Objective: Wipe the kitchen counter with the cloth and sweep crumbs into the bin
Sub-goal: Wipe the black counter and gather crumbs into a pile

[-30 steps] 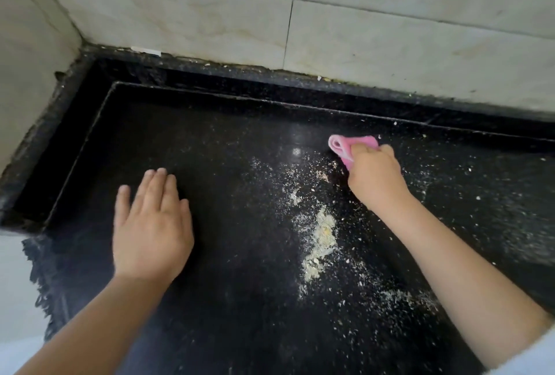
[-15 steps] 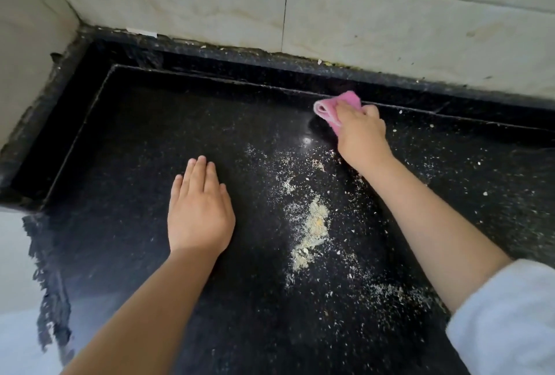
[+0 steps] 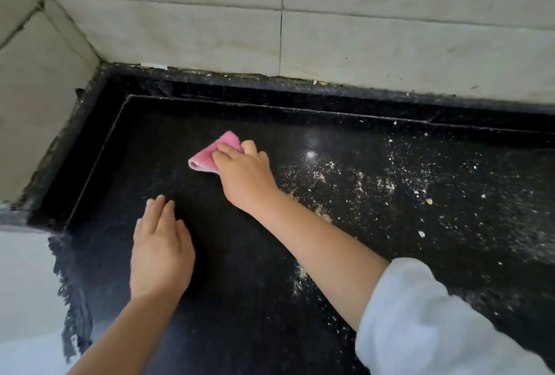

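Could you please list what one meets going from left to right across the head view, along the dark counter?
Left hand → pink cloth → right hand → scattered crumbs on the counter.

One head view, looking down close on my counter corner.
I see forward and down from above the black counter (image 3: pixel 240 299), near enough that both forearms enter from the bottom edge, facing the tiled wall (image 3: pixel 390 44).
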Tool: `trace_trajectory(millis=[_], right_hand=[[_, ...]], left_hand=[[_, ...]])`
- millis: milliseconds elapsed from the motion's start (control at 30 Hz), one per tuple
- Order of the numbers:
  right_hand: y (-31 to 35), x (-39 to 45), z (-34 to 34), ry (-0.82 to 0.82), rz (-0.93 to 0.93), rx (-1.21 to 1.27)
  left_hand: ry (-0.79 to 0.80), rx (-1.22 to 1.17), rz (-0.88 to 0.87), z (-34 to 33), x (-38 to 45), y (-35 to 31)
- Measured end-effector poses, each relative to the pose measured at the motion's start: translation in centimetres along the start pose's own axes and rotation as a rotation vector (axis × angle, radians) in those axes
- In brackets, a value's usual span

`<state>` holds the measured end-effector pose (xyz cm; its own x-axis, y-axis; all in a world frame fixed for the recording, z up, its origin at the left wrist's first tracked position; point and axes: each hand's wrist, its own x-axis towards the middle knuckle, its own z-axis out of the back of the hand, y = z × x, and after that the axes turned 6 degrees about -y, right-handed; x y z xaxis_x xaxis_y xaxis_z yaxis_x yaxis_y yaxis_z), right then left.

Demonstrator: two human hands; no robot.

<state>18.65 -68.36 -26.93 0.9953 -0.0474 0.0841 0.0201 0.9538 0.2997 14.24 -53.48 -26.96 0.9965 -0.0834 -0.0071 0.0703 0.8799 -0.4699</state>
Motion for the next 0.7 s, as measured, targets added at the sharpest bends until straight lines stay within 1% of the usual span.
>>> trace_trajectory(millis=[67,133,200,300,367,433,467,500,567,600,667,700], right_hand=[[-1.1,-0.7,-0.6,-0.014,-0.066,-0.022],[-3.4,-2.3,-0.2,-0.058,-0.171,-0.049],[-6.8,-4.1,1.0,-0.094,-0.323,-0.119],[-11.8,-6.7,3.8,-0.109,-0.624,-0.179],[-12.4,-7.7,4.9,-0.165,-0.735,-0.158],[-10.2,-7.7,4.9,-0.248,-0.687,-0.069],[-8.4,-7.5,4.6,-0.268,-0.608,-0.012],[-6.4,-7.1,3.9,-0.258,-0.49,0.022],[-2.4,-6.3,2.1,-0.179,-0.222,0.024],[-0.9,-6.0,1.2,-0.117,-0.126,0.022],[-0.2,-5.7,0.0,-0.027,-0.045,-0.008],[-0.9,-5.7,-0.2,-0.024,-0.053,-0.019]], left_hand=[[0.014,0.083,-0.036,0.2,-0.6,1.1],[0.034,0.123,-0.068,0.2,-1.0,1.6],[0.044,0.125,-0.086,0.3,-1.2,1.6],[0.05,0.134,-0.134,-0.2,-1.5,1.1],[0.059,0.157,-0.179,-0.8,-1.8,0.9],[0.068,0.152,-0.184,-1.5,-2.0,0.8],[0.065,0.158,-0.183,-1.7,-2.1,0.8],[0.059,0.168,-0.184,-1.9,-2.2,0.8],[0.035,0.174,-0.194,-2.1,-2.2,0.8],[0.029,0.184,-0.192,-2.0,-2.3,0.8],[0.022,0.2,-0.198,-1.9,-2.4,0.7],[0.018,0.202,-0.202,-1.9,-2.4,0.7]])
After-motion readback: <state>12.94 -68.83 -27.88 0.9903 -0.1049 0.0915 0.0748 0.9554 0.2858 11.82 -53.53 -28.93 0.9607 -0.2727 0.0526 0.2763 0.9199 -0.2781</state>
